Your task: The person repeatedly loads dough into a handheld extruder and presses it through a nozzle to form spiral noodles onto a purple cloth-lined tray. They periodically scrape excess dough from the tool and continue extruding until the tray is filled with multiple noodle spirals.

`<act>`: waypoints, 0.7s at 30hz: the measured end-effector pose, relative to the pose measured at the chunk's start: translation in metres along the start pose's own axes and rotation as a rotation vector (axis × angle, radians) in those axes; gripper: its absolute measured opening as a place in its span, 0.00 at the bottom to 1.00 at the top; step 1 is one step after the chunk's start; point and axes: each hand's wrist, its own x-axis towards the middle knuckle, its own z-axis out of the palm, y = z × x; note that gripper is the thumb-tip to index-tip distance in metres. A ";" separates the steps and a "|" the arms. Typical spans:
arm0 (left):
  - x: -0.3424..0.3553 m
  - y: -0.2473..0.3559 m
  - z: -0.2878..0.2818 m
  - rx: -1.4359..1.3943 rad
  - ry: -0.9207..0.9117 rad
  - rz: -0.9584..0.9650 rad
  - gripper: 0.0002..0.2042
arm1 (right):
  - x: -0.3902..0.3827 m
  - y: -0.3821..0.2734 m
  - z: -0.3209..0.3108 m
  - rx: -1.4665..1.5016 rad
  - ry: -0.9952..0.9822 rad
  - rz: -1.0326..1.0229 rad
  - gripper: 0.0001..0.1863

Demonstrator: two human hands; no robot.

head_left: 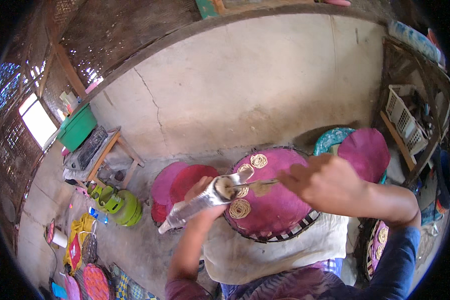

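Observation:
My left hand (203,186) is closed round a silvery metal tube (195,207), tilted with its open end up and to the right. Pale brown dough (226,188) shows inside that mouth. In my right hand (322,184), fingers closed, is a thin metal utensil (257,183) reaching toward the mouth; it looks like a spoon, but its shape is blurred. A brownish lump (261,189) shows by it. Below both hands lies a round tray (297,234) with a checkered rim and purple-pink lining (280,212). Several pale coiled strand rounds (240,209) sit along its left side.
White cloth (280,252) lies under the tray, over my lap. Pink and red discs (185,182) are on the floor at left, near green gas cylinders (127,207). At right, a purple disc (365,155) leans over a teal basin (332,137); another coil tray (377,245) is below.

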 end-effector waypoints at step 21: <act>-0.006 -0.005 0.033 -0.344 0.154 -0.272 0.14 | 0.001 -0.128 0.132 1.158 0.228 0.623 0.36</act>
